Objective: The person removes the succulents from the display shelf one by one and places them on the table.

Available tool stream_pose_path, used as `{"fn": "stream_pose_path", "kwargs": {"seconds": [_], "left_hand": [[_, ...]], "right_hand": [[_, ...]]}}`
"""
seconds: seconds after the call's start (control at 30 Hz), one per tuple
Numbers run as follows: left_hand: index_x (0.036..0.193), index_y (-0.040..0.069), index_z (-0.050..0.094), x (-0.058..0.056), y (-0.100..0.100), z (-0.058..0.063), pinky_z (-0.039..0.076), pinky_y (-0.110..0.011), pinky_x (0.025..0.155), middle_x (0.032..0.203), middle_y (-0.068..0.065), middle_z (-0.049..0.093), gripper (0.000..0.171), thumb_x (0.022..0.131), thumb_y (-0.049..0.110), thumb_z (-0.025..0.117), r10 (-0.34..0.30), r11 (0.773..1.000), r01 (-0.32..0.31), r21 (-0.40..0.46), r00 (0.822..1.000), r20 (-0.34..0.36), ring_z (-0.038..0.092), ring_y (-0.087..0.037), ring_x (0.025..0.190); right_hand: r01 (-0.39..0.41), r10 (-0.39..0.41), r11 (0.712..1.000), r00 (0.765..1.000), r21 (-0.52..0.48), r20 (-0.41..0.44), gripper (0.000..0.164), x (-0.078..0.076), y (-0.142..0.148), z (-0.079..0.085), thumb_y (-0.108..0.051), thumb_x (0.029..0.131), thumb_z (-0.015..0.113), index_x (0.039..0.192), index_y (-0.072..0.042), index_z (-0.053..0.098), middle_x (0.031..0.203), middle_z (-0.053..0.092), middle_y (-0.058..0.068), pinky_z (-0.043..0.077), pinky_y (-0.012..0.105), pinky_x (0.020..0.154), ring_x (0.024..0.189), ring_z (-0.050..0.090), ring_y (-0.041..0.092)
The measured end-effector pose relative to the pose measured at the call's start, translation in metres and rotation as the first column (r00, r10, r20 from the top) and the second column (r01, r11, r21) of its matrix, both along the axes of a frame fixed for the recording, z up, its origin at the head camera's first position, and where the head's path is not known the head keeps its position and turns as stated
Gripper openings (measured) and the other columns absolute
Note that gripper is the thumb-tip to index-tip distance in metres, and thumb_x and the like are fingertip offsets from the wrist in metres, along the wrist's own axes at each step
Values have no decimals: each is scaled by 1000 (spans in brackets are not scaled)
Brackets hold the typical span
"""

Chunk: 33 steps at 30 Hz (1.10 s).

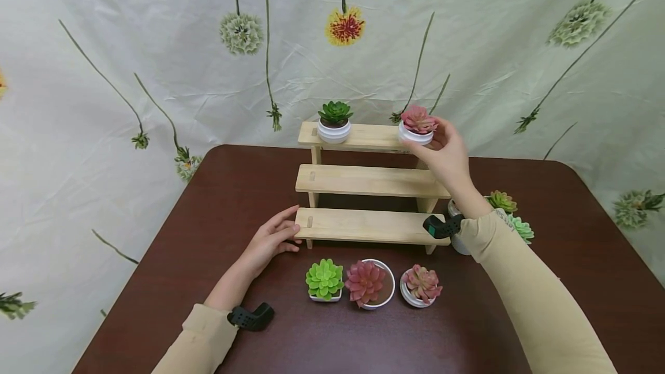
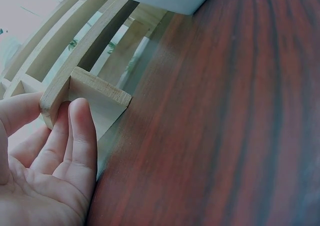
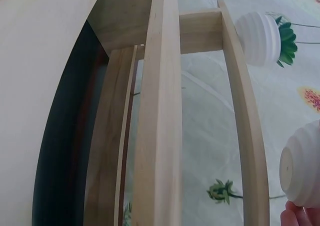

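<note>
A three-tier wooden stand [image 1: 363, 225] stands on the table. My left hand [image 1: 266, 245] pinches the left end of its lowest board [image 2: 62, 80], thumb on one face and fingers beneath. At the right end of the top tier, my right hand [image 1: 448, 154] grips a pink potted succulent [image 1: 418, 121] by its white ribbed pot. In the right wrist view this white pot [image 3: 303, 163] appears slightly off the top board [image 3: 247, 121], its underside showing; only fingertips of that hand are visible there. A dark green potted succulent [image 1: 335, 122] sits at the top tier's left end.
In front of the stand are a bright green succulent [image 1: 324, 279], a dark pink one [image 1: 366, 283] in a round white pot and a smaller pink one [image 1: 423, 284]. More succulents [image 1: 503, 202] are partly behind my right forearm. A flowered cloth [image 1: 156, 45] hangs behind the table [image 1: 218, 189].
</note>
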<state>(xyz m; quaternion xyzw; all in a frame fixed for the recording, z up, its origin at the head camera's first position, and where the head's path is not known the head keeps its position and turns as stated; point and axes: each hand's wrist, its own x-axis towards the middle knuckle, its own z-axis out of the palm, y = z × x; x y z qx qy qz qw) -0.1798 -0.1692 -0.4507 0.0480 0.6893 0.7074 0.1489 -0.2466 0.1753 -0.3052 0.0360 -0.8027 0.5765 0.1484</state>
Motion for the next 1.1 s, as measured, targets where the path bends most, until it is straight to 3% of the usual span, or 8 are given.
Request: {"fn": "stream_pose_path", "kwargs": {"seconds": [0.27, 0.5, 0.77, 0.93, 1.1], "left_hand": [[146, 13, 33, 0, 0, -1, 54, -34, 74, 111, -11, 55, 56, 95, 17, 57, 3, 1000, -3, 1, 1000, 6, 59, -23, 87], [146, 13, 33, 0, 0, -1, 54, -34, 74, 112, -11, 55, 56, 95, 17, 57, 5, 1000, -5, -1, 1000, 5, 59, -22, 87], [147, 12, 32, 0, 0, -1, 54, -33, 74, 110, -10, 55, 57, 95, 16, 56, -2, 1000, 2, 12, 1000, -7, 59, -22, 86], [147, 12, 32, 0, 0, -1, 54, -33, 74, 110, -10, 55, 57, 95, 17, 56, -4, 1000, 5, 8, 1000, -9, 59, -22, 86], [147, 12, 32, 0, 0, -1, 54, -34, 74, 111, -11, 55, 57, 95, 17, 56, -6, 1000, 6, 5, 1000, -12, 59, -22, 87]], "right_hand": [[66, -65, 998, 997, 19, -37, 72, 9, 30, -2, -20, 78, 77, 138, -3, 41, 127, 50, 16, 43, 29, 97, 114, 52, 23], [130, -127, 989, 991, 65, -44, 72, 20, 51, -3, -19, 79, 77, 140, -5, 40, 125, 49, 12, 44, 23, 94, 109, 54, 14], [207, -207, 969, 978, 132, -14, 72, 32, 74, -4, -24, 79, 77, 139, -7, 41, 122, 50, 7, 46, 15, 85, 102, 55, 8], [232, -237, 962, 971, 142, 17, 72, 39, 90, -7, -24, 80, 76, 141, -8, 40, 127, 49, 9, 45, 16, 89, 106, 54, 8], [263, -277, 949, 959, 176, 64, 75, 42, 110, -13, -26, 81, 74, 143, -9, 36, 132, 46, 9, 44, 10, 84, 109, 51, 8]]}}
